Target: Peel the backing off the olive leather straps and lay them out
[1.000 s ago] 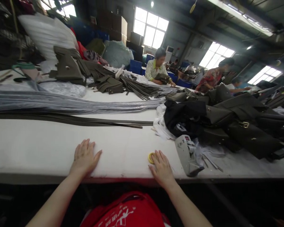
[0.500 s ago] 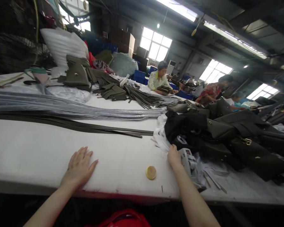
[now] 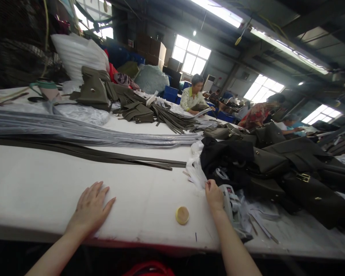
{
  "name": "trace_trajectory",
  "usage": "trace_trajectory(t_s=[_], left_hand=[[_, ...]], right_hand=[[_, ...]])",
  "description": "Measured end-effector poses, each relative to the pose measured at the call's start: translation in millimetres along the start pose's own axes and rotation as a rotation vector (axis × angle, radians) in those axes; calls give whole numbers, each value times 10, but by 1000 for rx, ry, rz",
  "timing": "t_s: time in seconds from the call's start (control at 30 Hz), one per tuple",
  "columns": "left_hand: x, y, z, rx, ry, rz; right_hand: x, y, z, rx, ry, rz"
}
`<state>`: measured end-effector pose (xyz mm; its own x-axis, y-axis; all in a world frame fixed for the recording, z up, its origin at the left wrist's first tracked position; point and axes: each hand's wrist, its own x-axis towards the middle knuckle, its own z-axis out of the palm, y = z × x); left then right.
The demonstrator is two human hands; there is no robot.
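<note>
My left hand [image 3: 89,209] lies flat on the white tabletop [image 3: 138,203], fingers spread, holding nothing. My right hand [image 3: 214,194] has its fingers pinched together at the lower end of a crumpled white plastic bag [image 3: 196,165]. Whether the bag or something smaller is between those fingertips is hidden. Right beside that hand stands a grey-white tape dispenser-like device [image 3: 231,203]. A round yellow-rimmed roll of tape [image 3: 182,215] rests on the table between my hands. Beyond them lie long dark olive strips [image 3: 117,157], their ends close to the bag.
Dark olive bags [image 3: 313,191] with gold buckles and black cloth [image 3: 227,153] are heaped at the right. Long strips in clear plastic [image 3: 103,134] cross the table. A cup [image 3: 48,90] stands far left. A co-worker [image 3: 194,96] in a patterned shirt sits across the table.
My left hand has slid slightly left and nearer to me. My right hand stays by the white bag, its fingertips drawn closer together. The view has shifted a little.
</note>
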<state>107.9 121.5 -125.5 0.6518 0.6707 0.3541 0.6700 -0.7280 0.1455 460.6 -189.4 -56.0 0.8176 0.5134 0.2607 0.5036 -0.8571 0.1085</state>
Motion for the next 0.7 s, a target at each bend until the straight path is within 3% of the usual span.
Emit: trace_trajectory(t_s=[0.2, 0.5, 0.7], left_hand=[[-4, -10, -14, 2, -6, 8], [-2, 3, -30, 25, -26, 0], [-6, 31, -85, 30, -58, -7]], right_hand=[[107, 77, -48, -76, -58, -75], [141, 55, 37, -109, -113, -119], [72, 47, -90, -83, -67, -145]])
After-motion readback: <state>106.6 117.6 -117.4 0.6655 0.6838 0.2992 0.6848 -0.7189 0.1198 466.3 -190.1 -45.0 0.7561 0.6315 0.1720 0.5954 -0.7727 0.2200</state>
